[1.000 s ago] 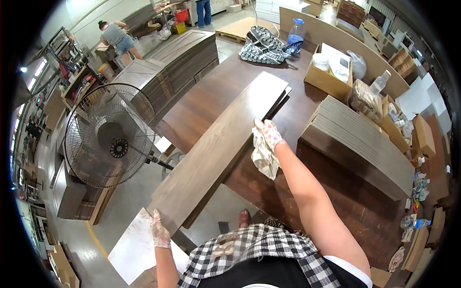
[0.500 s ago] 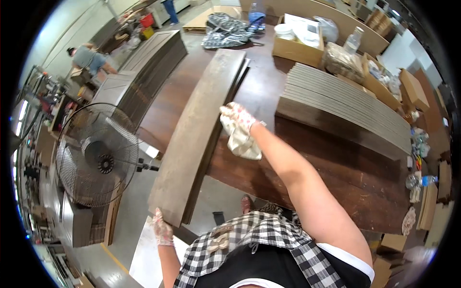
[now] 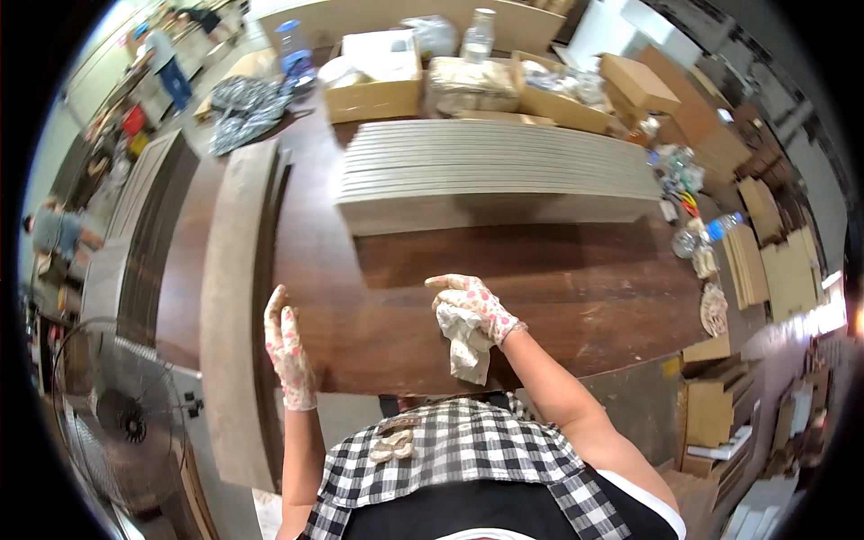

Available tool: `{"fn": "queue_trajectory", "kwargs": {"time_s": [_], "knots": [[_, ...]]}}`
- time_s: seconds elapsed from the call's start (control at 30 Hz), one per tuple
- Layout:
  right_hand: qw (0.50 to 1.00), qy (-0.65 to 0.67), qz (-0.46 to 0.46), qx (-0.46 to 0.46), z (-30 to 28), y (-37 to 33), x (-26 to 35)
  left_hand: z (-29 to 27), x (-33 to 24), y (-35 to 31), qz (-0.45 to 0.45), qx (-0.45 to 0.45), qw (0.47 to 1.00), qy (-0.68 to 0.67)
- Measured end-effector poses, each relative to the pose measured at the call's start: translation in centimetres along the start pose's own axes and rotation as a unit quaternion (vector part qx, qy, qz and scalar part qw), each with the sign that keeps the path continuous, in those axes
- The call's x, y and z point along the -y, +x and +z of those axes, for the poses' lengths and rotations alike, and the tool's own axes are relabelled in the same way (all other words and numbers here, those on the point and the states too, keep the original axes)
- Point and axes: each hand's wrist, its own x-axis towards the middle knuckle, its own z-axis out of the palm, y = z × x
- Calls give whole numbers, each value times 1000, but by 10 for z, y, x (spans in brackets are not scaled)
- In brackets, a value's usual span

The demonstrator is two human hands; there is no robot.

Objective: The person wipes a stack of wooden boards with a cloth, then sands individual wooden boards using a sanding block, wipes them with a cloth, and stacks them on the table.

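Observation:
My right hand [image 3: 475,306], in a patterned white glove, grips a crumpled white cloth [image 3: 465,346] that hangs down over the table's near part. In a matching glove, my left hand [image 3: 290,353] is upright with its fingers stretched out and holds nothing. It is just right of a long grey-brown board [image 3: 236,297]; whether it touches the board I cannot tell. A darker edge under the board suggests another piece below. Ahead of my right hand lies a neat stack of grey-brown boards [image 3: 495,209] on the brown tabletop [image 3: 387,333].
A cardboard box [image 3: 373,101], a wrapped bundle [image 3: 472,85] and clear bottles line the table's far side. At the left stand a large fan [image 3: 121,414] and more stacked boards [image 3: 148,216]. Several people work farther off. Plastic bottles [image 3: 706,236] lie at the right edge.
My view has swung to the right. My right hand with the cloth has come away from the long board, and my left hand has left its near end and moved up along its right side.

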Motion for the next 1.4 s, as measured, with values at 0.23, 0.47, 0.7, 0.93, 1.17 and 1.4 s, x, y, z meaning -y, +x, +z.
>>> {"fn": "queue_trajectory", "kwargs": {"time_s": [0.23, 0.47, 0.7, 0.93, 1.17, 1.4], "knots": [[952, 186, -52, -237, -145, -65, -46, 78, 39, 40, -18, -4, 1000, 4], [806, 415, -128, -403, -317, -104, -1, 93, 68, 83, -136, -101, 983, -63], [851, 98, -161, -490, -359, -75, 11, 108, 79, 97, -121, -95, 988, -29], [848, 28, -173, -501, -357, -89, 8, 107, 73, 93, -48, -95, 990, 95], [849, -35, 9, -527, -331, -169, -17, 40, 60, 55, -27, -42, 912, 408], [815, -52, -50, -575, -341, -229, -56, 46, 42, 17, 80, 23, 709, 700]]}}
